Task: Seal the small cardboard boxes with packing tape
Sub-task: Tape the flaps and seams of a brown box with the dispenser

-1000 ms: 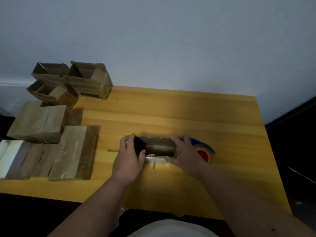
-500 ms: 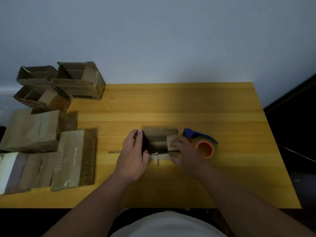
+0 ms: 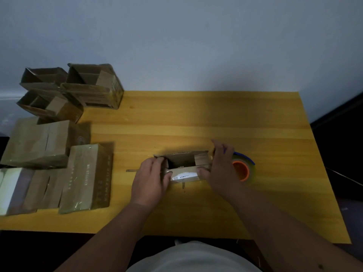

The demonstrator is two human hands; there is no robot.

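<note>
A small cardboard box (image 3: pixel 184 163) with its top flaps open sits in the middle of the yellow table (image 3: pixel 196 118); a white label shows on its near side. My left hand (image 3: pixel 151 181) grips the box's left end, fingers curled over the left flap. My right hand (image 3: pixel 220 169) grips its right end, thumb on the near side and fingers round the far corner. A roll of clear packing tape (image 3: pixel 243 170) with an orange core, in a blue dispenser, lies just right of my right hand, partly hidden by it.
Three open-topped boxes (image 3: pixel 92 85) stand at the table's far left corner. Several closed, taped boxes (image 3: pixel 86 177) lie along the left edge. A wall rises behind the table; dark floor lies to the right.
The box has turned slightly and its label side now faces me. My right hand has shifted from the near right corner to wrap round the right end; my left hand stays on the left end.
</note>
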